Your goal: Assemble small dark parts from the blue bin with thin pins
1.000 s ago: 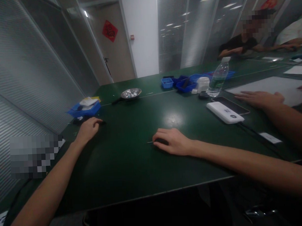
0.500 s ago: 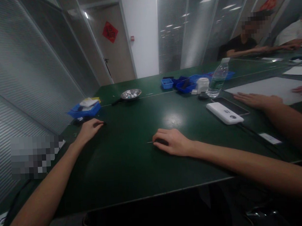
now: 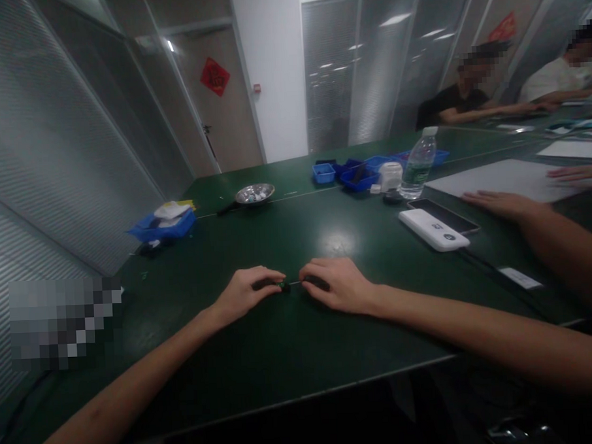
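Both my hands rest on the dark green table [image 3: 262, 354], close together near its middle. My left hand [image 3: 247, 291] is closed in a pinch on a small dark part [image 3: 282, 286] at its fingertips. My right hand [image 3: 335, 284] lies knuckles up, fingers curled over a small dark tool with a thin metal tip [image 3: 295, 283] pointing left. The tip meets the small part between the two hands.
A blue bin [image 3: 162, 222] with white items sits at the far left. A metal pan [image 3: 254, 194] and several blue bins [image 3: 353, 172] stand farther back, with a water bottle [image 3: 418, 164]. A white power bank [image 3: 433, 229] and phone lie right. Another person's hand [image 3: 501, 203] rests there.
My left hand has come from beside the blue bin at the far left to the middle, bringing a small dark part to the tool tip. My right hand has stayed put.
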Available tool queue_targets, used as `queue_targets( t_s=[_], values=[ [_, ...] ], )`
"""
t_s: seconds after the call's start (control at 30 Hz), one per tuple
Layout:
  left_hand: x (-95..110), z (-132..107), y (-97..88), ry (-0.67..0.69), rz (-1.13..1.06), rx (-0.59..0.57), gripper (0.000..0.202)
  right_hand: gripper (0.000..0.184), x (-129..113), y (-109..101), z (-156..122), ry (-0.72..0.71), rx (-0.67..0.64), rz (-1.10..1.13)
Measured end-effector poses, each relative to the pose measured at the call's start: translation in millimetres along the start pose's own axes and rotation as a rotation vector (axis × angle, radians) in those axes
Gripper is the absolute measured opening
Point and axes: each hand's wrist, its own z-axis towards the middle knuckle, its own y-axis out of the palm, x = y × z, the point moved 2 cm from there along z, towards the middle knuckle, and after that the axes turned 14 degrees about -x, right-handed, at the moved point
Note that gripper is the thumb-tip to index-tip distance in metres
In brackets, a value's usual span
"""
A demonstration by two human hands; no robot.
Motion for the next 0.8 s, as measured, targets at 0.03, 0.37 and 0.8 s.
queue_targets(
  t_s=[0.03,0.37,0.8],
  values=[
    [-2,-1,0.1,-0.013,-0.005,0.006,0.033,0.018,0,1,0,-0.003,-0.004,-0.009],
    [9,3,1.1,-0.091,-0.064,-0.008,0.041,0.019,4,9,2,-0.046,-0.035,-0.017],
    [9,5,1.8,-0.082,-0.223,-0.007,0.041,0.024,6,8,7,-0.047,-0.085,0.289]
  ],
)
